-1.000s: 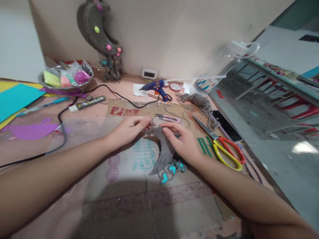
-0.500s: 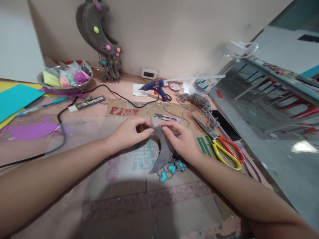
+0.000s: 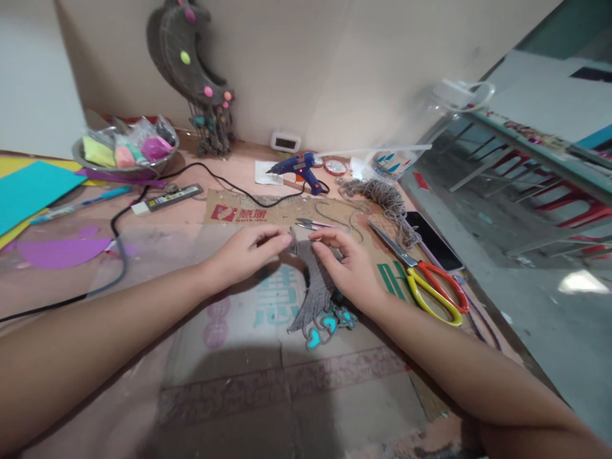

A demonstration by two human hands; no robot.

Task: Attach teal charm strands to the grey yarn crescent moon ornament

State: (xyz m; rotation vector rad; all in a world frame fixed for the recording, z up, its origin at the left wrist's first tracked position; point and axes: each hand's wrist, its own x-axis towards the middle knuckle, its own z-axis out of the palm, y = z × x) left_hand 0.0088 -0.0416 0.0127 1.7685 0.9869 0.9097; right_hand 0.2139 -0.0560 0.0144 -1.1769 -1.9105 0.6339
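Observation:
A grey yarn-covered craft piece (image 3: 313,280), curved and flaring toward its lower end, lies between my hands on the cardboard. Along its lower edge are grey yarn loops with turquoise filling (image 3: 329,324). My left hand (image 3: 246,255) is closed in a pinch at the upper left corner of the piece, with thumb and forefinger on a short strand of grey yarn (image 3: 293,234). From the right, my right hand (image 3: 347,261) pinches the top edge of the piece between thumb and fingers, covering its right side. Just beyond the fingers lie thread snips (image 3: 310,223), partly hidden by my right hand.
A blue glue gun (image 3: 299,169) stands behind, its black cord running left. At right are a grey yarn heap (image 3: 377,197), scissors (image 3: 415,268) and a phone (image 3: 435,242) near the table edge. A bowl (image 3: 124,169) of bagged clay and a decorated moon (image 3: 174,57) stand back left.
My left thumb and fingertips have shifted slightly up and left with the yarn strand. My right fingers have risen a little and cover more of the snips. The craft piece has barely moved.

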